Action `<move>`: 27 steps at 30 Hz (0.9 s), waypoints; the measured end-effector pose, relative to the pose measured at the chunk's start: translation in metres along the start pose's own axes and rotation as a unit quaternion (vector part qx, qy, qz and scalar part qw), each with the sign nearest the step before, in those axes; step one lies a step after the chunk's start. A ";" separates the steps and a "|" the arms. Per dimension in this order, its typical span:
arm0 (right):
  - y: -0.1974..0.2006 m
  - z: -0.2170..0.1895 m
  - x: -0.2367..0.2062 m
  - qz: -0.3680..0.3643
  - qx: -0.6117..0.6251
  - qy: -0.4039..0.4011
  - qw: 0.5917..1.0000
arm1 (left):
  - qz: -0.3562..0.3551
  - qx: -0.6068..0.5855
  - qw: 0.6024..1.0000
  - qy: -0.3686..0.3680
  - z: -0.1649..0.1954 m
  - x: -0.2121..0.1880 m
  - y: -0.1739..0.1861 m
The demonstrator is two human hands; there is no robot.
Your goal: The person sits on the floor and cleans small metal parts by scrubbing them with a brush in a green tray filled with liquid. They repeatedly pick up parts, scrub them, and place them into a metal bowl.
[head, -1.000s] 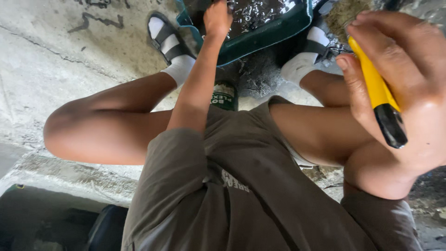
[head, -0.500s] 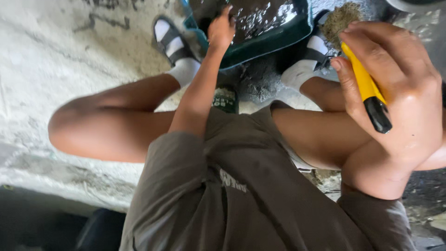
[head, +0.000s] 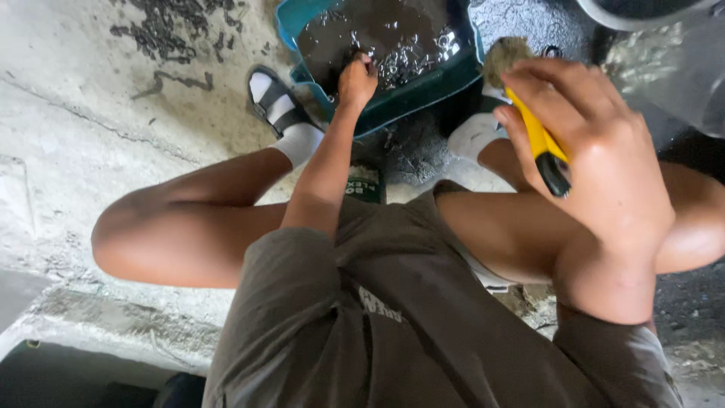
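Left hand [head: 356, 78] dipped, fingers curled, in teal tray [head: 411, 98]; right hand [head: 593, 162] clamped on yellow brush [head: 538, 136]

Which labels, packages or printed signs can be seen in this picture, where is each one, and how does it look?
Printed container: on the ground between the knees, mostly hidden by the left forearm; dark green with pale lettering.
Shirt print: on the chest of the brown shirt; small pale lettering, creased.
Floor markings: dark scrawls on the pale concrete left of the teal tub.
No screens.
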State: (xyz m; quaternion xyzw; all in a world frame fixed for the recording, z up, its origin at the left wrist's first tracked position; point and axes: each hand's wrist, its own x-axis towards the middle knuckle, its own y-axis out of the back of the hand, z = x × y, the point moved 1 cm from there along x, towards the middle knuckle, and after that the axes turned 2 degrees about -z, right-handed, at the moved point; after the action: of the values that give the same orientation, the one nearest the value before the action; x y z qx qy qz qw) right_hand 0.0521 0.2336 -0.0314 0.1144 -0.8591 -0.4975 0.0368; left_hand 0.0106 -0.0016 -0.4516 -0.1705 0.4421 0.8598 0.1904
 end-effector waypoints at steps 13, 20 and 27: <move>-0.006 -0.022 0.021 0.070 0.224 -0.030 0.972 | -0.119 -0.505 0.851 -0.080 0.095 -0.021 0.099; -0.046 -0.049 0.012 0.144 0.318 0.018 0.937 | -0.294 -0.598 0.727 -0.167 0.112 -0.086 0.188; -0.090 -0.082 0.019 0.185 0.354 -0.073 0.914 | -0.268 -0.648 0.682 -0.207 0.094 -0.109 0.213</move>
State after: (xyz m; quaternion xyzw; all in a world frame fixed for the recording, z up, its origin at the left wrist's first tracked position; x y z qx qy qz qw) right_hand 0.0622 0.1164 -0.0694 -0.0775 -0.9850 -0.1525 0.0222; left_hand -0.0080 -0.0572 -0.2016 -0.1805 -0.3409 0.8573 0.3410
